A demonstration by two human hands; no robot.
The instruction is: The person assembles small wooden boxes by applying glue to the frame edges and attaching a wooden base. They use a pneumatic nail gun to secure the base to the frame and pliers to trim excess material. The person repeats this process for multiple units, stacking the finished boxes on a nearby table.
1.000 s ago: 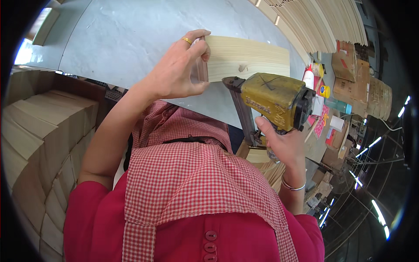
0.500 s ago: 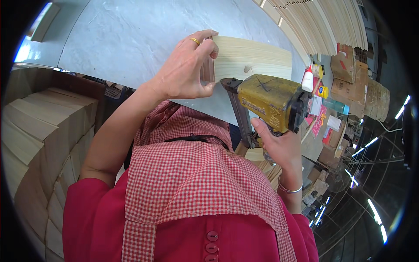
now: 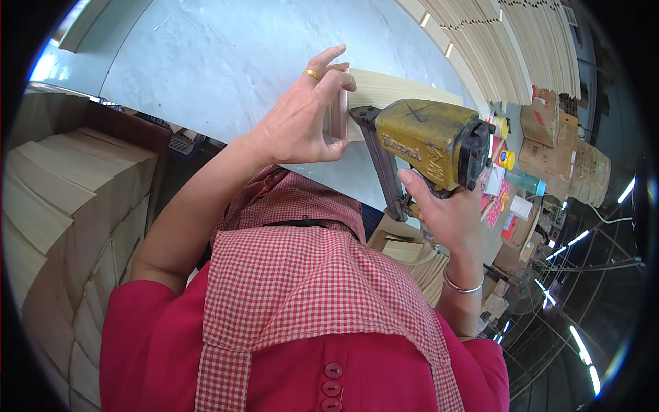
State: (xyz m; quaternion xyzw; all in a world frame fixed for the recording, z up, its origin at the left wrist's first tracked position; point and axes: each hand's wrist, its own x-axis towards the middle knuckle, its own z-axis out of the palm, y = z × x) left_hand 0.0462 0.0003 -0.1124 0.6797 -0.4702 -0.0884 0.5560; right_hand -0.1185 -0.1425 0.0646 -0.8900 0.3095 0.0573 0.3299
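My left hand (image 3: 302, 113) is closed on a narrow brown wood strip (image 3: 338, 115), with thumb on the near end and fingers at the far end. The strip stands along the left end of a pale wooden board (image 3: 405, 84) at the table's near edge. Gripped in my right hand (image 3: 449, 213) is a worn yellow nail gun (image 3: 420, 137). Its dark nose meets the strip and board corner close to my left fingers; whether it touches cannot be made out. The gun's body hides the near part of the board.
Light wooden pieces (image 3: 48, 178) are stacked at the left. More thin boards (image 3: 480, 48) stand in rows at the far right. A yellow-capped bottle (image 3: 506, 159), a teal bottle (image 3: 525, 182) and cardboard boxes (image 3: 549, 137) are on the right. The marbled table (image 3: 206, 55) extends leftward.
The nail gun has risen and swung over the board, bringing its nose to the strip. My left hand has shifted slightly right and nearer with the strip.
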